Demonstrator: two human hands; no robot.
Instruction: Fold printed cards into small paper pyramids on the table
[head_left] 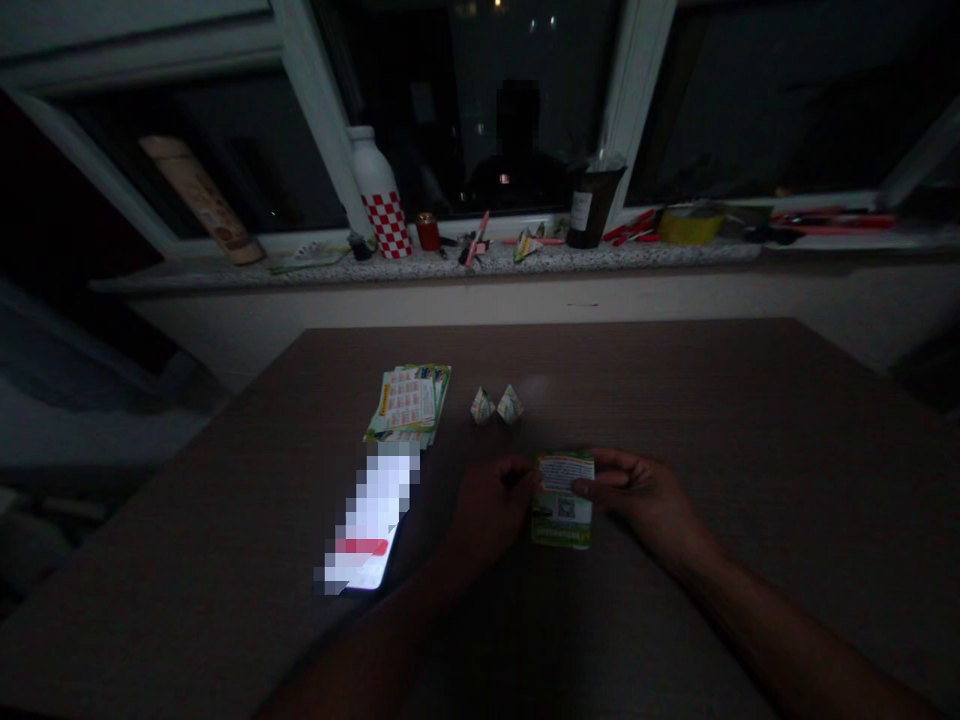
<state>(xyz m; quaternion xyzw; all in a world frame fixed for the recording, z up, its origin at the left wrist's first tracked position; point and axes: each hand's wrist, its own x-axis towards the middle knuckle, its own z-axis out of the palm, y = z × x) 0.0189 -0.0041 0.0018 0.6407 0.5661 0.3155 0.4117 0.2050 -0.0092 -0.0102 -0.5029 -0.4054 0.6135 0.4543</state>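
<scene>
Between my two hands is a green and white printed card with a QR code and lines of text. My left hand pinches its left edge near the top. On the other side, my right hand grips the upper right edge, thumb on the face and fingers behind. Just beyond the hands, two small folded paper pieces stand side by side on the table. A loose stack of similar printed cards lies farther left. Nearer me, below that stack, a lit phone rests face up.
The dark wooden table reaches to the wall under the window. Along the stone sill stand a checkered bottle, a small red jar, a dark pouch, a tall tube and red pens. The room is dim.
</scene>
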